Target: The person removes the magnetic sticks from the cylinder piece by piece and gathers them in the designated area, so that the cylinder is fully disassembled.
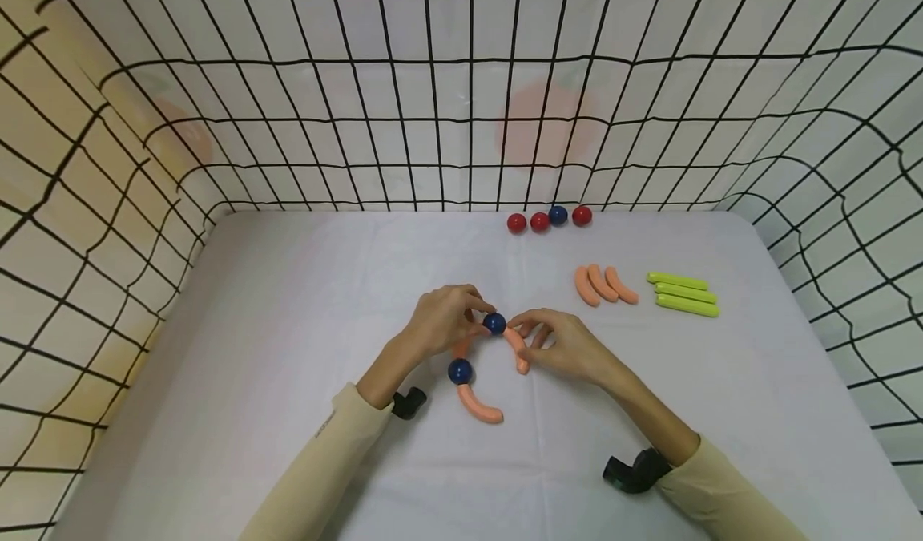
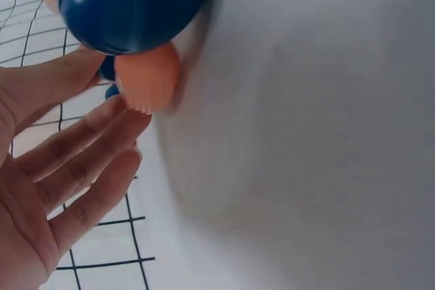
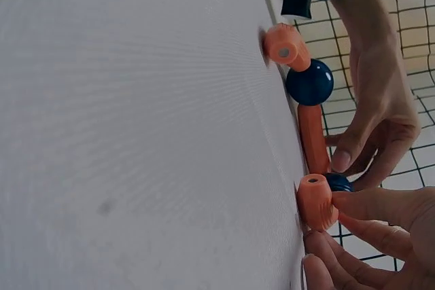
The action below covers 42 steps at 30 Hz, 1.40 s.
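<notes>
Near the middle of the white table my left hand (image 1: 441,316) pinches a blue ball (image 1: 494,323) between thumb and fingertips. A curved orange rod (image 1: 516,350) touches that ball on its right, and my right hand (image 1: 566,347) holds this rod with thumb and fingers. In the right wrist view, the rod's end (image 3: 314,202) shows a small dark round spot. Another orange rod (image 3: 312,137), partly under the left hand, links the held ball to a second blue ball (image 1: 460,371). From that ball a further curved orange rod (image 1: 478,406) runs toward me.
Red balls (image 1: 516,223) and one blue ball (image 1: 558,215) stand in a row at the table's back edge. Three curved orange rods (image 1: 602,284) and three straight green rods (image 1: 685,294) lie to the right. Black wire mesh (image 1: 470,120) encloses the back and sides.
</notes>
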Available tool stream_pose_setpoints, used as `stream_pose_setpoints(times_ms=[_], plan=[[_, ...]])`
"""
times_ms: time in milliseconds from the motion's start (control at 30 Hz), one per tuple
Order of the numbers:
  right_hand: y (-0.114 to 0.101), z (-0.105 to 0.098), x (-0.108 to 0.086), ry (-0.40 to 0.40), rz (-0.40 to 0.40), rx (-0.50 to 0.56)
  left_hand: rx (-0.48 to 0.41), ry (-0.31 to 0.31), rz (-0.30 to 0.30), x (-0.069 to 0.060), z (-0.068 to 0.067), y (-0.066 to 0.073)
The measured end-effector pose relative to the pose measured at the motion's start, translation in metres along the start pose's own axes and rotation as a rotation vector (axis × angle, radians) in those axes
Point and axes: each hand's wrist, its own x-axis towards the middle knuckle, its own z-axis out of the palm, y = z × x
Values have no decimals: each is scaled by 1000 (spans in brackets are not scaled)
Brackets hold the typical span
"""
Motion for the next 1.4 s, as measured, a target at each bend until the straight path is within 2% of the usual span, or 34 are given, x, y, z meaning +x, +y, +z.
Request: stream_pose_setpoints(times_ms=[167, 267, 500, 700, 900, 1133, 1400], plan=[[0, 2, 1, 1, 0, 16, -41, -14, 72, 1, 3, -3], [0, 2, 1, -6, 2, 14, -59, -16, 90, 1, 4, -4], [-1, -5, 9, -16, 13, -47, -94, -10, 28, -1, 4, -7], [-1, -10, 27, -7, 16, -89, -95, 66, 20, -5, 4, -13], [0, -13, 46, -2, -7, -87, -137, 144, -7, -10, 5, -17], [7, -13, 60, -19, -44, -70, -179, 165, -72, -14, 4, -18], [9, -8, 67, -31, -51, -75, -169, 185, -111, -16, 3, -14]])
